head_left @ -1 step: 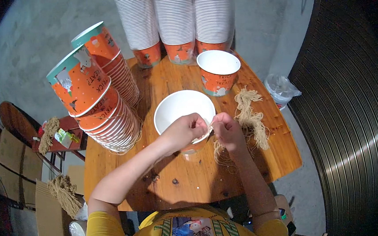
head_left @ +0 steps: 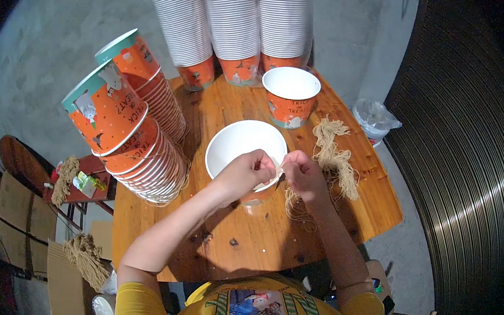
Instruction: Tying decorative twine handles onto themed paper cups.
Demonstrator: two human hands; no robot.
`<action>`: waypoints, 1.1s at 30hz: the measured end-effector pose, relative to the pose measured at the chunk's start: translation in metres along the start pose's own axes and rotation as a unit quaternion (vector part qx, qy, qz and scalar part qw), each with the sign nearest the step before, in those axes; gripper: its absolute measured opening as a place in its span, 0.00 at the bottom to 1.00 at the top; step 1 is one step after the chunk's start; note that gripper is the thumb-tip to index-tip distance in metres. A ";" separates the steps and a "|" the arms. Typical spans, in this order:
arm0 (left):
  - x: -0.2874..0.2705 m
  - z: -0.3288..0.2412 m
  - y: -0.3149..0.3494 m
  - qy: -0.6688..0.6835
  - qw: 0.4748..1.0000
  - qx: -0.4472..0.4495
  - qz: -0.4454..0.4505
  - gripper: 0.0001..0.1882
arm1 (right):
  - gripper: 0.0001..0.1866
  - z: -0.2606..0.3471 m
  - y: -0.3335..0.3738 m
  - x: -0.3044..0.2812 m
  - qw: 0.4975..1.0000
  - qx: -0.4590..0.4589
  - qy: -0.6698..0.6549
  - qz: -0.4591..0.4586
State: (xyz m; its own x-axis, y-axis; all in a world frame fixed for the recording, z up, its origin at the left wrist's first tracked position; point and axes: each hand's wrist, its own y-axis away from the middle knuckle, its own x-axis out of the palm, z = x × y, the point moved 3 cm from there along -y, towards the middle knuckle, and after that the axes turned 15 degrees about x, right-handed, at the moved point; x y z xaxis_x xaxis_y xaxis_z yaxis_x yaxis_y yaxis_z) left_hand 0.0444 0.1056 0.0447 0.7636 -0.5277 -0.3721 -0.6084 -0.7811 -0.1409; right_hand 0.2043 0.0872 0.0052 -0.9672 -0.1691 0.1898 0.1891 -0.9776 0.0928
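Note:
A white-lined paper bucket point(head_left: 225, 145) stands upright on the wooden table in front of me. Over its near right rim, my left hand point(head_left: 248, 174) is closed in a pinch on a beige string. My right hand point(head_left: 304, 176) pinches close beside it, fingertips almost meeting the left ones at the string. The short strand between the fingers is mostly hidden. Loose beige strings point(head_left: 299, 208) lie under and beside my right hand. Right of the bucket rests a bundle of beige string point(head_left: 336, 157). Another orange bucket point(head_left: 295, 104) stands upright just behind.
Two leaning stacks of upside-down orange buckets point(head_left: 120, 117) rise on the left of the wooden table point(head_left: 224, 251). Tall wrapped bucket stacks point(head_left: 234, 25) line the far edge. More string point(head_left: 86, 259) hangs over a cardboard box at lower left. A corrugated surface point(head_left: 470, 140) is at right.

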 end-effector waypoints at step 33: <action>0.002 -0.006 0.002 -0.111 0.984 0.089 -0.105 0.10 | 0.01 -0.013 0.012 0.001 0.998 -0.005 0.057 -0.007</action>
State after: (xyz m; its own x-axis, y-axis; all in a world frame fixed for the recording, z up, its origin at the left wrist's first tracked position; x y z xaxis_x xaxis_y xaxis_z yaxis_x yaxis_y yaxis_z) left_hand 0.0459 0.1005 0.0487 0.8223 -0.2604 -0.5060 -0.4860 -0.7839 -0.3863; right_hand 0.2031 0.0740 -0.0062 -0.9828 -0.1681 0.0764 0.1745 -0.9810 0.0852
